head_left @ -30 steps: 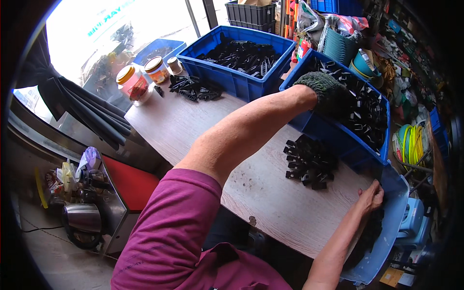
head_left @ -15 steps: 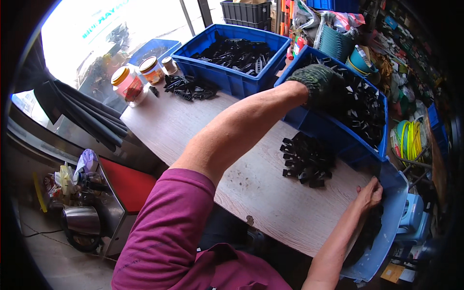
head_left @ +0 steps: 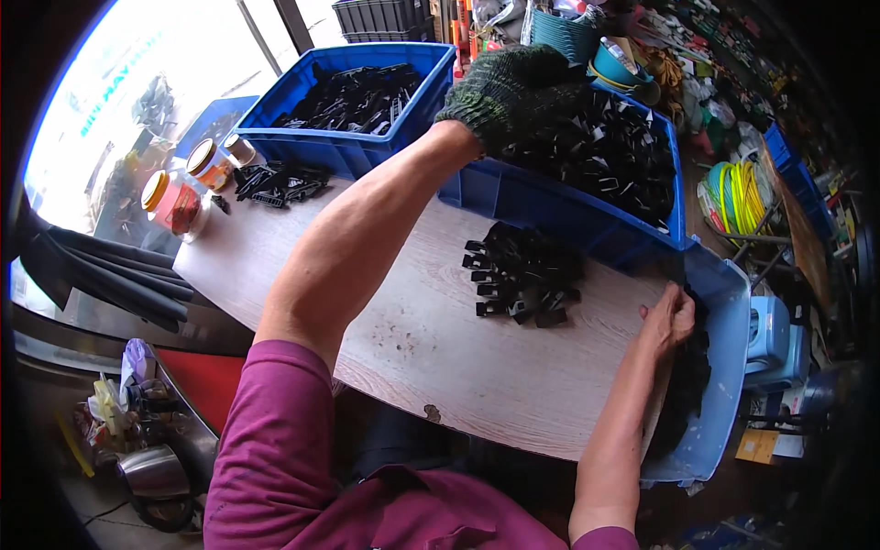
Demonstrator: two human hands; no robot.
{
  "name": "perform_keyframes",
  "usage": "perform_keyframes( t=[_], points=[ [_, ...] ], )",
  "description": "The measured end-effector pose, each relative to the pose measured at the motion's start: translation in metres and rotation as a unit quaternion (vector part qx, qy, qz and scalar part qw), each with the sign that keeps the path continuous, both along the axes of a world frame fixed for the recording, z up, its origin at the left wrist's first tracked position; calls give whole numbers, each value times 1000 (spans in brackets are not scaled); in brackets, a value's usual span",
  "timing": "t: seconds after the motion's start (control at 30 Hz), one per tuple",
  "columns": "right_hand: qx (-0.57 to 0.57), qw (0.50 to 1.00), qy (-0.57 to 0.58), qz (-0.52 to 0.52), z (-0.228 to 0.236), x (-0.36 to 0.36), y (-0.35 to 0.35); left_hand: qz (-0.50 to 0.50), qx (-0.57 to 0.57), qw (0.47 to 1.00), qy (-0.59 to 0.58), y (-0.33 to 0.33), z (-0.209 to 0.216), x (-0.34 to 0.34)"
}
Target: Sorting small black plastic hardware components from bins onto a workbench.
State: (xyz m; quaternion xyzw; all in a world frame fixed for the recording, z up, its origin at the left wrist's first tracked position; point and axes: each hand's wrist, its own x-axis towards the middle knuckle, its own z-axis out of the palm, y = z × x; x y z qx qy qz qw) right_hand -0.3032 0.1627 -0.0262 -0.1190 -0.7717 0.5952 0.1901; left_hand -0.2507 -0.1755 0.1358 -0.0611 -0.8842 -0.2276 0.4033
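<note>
My left hand (head_left: 513, 96), in a dark green knitted glove, is over the left end of a blue crate (head_left: 568, 215) full of small black plastic parts (head_left: 610, 151). Its fingers blend into the dark parts, so whether it grips any is hidden. My right hand (head_left: 671, 319) is bare, with fingers curled in at the table's right edge, beside a light blue tub (head_left: 724, 367). What those fingers hold, if anything, does not show. Between my arms, a pile of black clip-like parts (head_left: 522, 275) lies on the wooden table (head_left: 440, 339).
Another blue crate (head_left: 321, 147) of black parts stands at the far left, with a small black heap (head_left: 280, 183) before it. Lidded jars (head_left: 171, 203) stand beside that heap. A coil of yellow hose (head_left: 741, 202) lies right of the crates; a metal kettle (head_left: 156, 472) is at lower left.
The view has shifted, moving the scene leftward and up. My gloved left hand has moved farther away over the crate. My right hand stays at the table edge.
</note>
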Motion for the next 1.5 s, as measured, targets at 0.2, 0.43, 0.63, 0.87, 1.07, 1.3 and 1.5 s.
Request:
perform_keyframes(
  t=[0.2, 0.43, 0.63, 0.87, 1.07, 1.3, 1.5],
  points=[
    [3, 999, -40, 2, 10, 9, -3, -85, 19, 993, 77, 41, 7, 36],
    [25, 999, -22, 5, 11, 9, -7, -93, -70, 992, 50, 85, -46, 90],
    [-26, 999, -23, 6, 26, 17, -14, -48, -88, 984, -145, 99, -84, 97],
    [-23, 999, -22, 13, 25, 15, -12, -1, -114, 986, -124, 97, -79, 101],
    [-26, 999, -18, 19, 21, 14, -10, -20, -55, 995, -79, 74, -84, 106],
    [-21, 999, -23, 19, 24, 16, -11, -88, 79, 992, -47, 66, -89, 108],
    [-14, 999, -29, 19, 23, 16, -10, -95, 215, 967, -98, 58, -90, 119]
  ],
)
